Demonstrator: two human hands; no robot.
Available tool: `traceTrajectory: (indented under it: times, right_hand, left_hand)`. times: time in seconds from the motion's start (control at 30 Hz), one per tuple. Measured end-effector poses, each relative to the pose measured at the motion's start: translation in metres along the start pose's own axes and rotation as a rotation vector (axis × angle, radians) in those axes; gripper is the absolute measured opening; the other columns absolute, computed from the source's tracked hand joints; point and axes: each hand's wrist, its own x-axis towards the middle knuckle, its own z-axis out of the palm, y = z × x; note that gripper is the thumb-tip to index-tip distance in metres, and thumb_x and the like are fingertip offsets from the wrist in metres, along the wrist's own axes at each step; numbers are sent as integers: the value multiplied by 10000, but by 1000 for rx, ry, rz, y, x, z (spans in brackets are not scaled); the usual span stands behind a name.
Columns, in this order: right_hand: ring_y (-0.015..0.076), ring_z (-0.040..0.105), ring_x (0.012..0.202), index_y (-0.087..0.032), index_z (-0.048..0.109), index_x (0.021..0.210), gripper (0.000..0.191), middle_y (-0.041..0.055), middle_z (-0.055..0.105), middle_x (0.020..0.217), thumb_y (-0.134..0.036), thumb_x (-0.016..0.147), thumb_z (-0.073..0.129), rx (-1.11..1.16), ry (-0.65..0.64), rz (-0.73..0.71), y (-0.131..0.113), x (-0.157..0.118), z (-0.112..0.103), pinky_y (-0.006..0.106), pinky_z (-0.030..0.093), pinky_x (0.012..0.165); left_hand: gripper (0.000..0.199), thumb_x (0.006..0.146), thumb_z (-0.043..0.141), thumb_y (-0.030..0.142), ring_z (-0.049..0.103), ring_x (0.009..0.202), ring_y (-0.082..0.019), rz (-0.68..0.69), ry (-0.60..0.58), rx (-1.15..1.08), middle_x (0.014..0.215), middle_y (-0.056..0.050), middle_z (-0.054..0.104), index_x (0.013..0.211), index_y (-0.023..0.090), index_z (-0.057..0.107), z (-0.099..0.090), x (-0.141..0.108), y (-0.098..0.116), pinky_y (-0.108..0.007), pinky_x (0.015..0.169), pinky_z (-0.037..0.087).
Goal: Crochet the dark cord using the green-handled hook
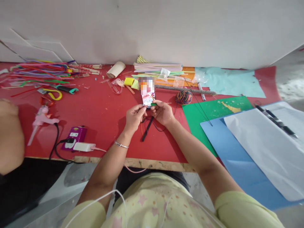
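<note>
My left hand point(136, 117) and my right hand point(163, 112) are close together over the red tabletop, both with closed fingers. Between my right thumb and fingers is a small green piece point(154, 104). My left fingertips pinch something too small to make out, right beside it. Just beyond my fingers is a phone point(147, 90) with a lit screen, its lower end partly covered by them. Below my hands lies a slim black stick point(147, 129), with loops of dark thread point(159, 128) around it. A multicoloured yarn ball point(183, 97) rests to the right.
On the left are a pink glue gun point(42, 117), a purple power socket box point(74, 136), pipe cleaners point(42, 72) and another person's arm point(10, 136). A cardboard tube point(116, 69) and a long stick point(185, 89) lie behind; a green sheet point(201, 109) and blue folder point(237, 161) are right.
</note>
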Motion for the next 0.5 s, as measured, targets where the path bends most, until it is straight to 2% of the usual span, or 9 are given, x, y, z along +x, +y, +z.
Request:
traceTrajectory:
  times: [0.5]
  right_hand:
    - [115, 574, 543, -177, 716, 944, 218, 17, 718, 655, -253, 761, 628, -16, 22, 1, 1, 0, 1, 204, 470, 529]
  left_hand:
    - [212, 835, 778, 375, 442, 408, -51, 15, -10, 27, 591, 22, 644, 910, 178, 777, 0, 1, -2, -191, 396, 293]
